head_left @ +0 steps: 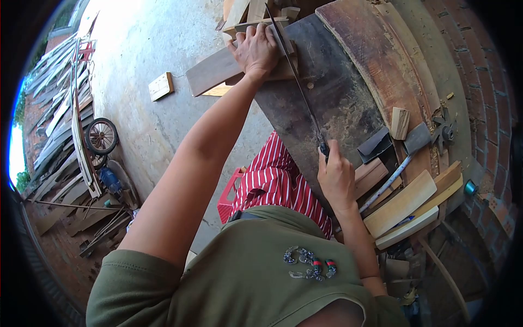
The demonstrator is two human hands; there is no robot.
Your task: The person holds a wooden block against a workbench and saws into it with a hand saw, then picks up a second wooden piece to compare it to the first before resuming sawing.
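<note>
My right hand [336, 177] is wrapped round the dark handle of a handsaw [300, 90]. The saw's long narrow blade runs away from me, over the dark workbench [327, 76], and crosses the wooden board near its right end. With bent fingers, my left hand [255, 50] grips this board [215, 71] from above, just left of the blade. The board's left end juts past the bench edge, and other wood pieces lie under and behind it. Sawdust [348, 109] is scattered on the bench to the right of the blade.
A wood block [400, 123], a grey-headed tool with a pipe handle [417, 139] and several boards [400, 204] lie at right. Past them stands a brick wall [487, 98]. A small wood block [160, 86] sits on the concrete floor. Planks [60, 131] and a wheel [102, 135] are at left.
</note>
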